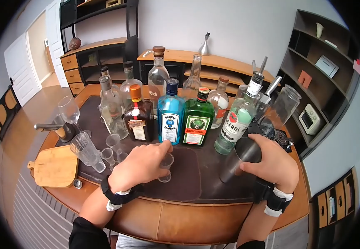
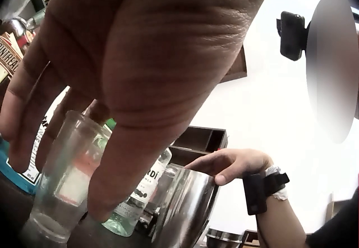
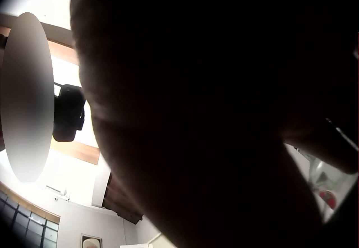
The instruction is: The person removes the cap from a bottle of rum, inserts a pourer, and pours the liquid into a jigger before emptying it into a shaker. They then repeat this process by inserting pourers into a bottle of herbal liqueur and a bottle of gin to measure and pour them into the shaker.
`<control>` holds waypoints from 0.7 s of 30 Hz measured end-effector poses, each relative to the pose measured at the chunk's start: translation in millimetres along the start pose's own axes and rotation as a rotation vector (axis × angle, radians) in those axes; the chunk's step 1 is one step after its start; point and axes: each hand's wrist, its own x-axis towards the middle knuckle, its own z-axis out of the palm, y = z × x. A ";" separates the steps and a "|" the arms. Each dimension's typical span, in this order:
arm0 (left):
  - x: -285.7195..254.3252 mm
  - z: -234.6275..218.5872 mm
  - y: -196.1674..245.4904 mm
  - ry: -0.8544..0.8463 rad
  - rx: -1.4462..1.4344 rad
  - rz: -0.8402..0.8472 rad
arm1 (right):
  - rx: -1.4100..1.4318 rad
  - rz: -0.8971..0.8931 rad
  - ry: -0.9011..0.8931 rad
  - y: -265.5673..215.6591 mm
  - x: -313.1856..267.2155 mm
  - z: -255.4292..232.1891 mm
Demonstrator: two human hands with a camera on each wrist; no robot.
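My left hand [image 1: 140, 164] hovers low around a small clear shot glass [image 1: 167, 168] standing on the dark mat. The thumb is at the near side of the glass, with loosely bent fingers reaching past its far side. In the left wrist view, the glass [image 2: 64, 180] shows between thumb and spread fingers. With thumb and fingers about its upper part, my right hand [image 1: 277, 162] grips a metal shaker tin [image 1: 238, 164], tilted over the mat. Just behind the tin stands a Bacardi bottle [image 1: 232, 124]. The right wrist view is mostly filled by the dark hand.
Bottles line the back, including a blue Bombay Sapphire [image 1: 170, 116], a green Jägermeister [image 1: 198, 120] and a Cointreau bottle [image 1: 138, 118]. To the left are a wine glass [image 1: 69, 110], a tall clear glass [image 1: 88, 151] and a wooden board [image 1: 57, 166]. A glass jar [image 1: 286, 103] stands right.
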 end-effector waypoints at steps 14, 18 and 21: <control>33.1 -24.2 46.4 0.432 -0.243 0.223 | 0.249 -0.378 0.555 -70.2 -3.5 -2.5; 45.9 -9.1 35.6 0.388 -0.092 0.122 | 0.237 -0.432 0.535 -81.4 -3.2 6.9; 49.3 -6.9 24.4 0.271 -0.126 0.119 | 0.191 -0.472 0.476 -93.3 -0.5 24.1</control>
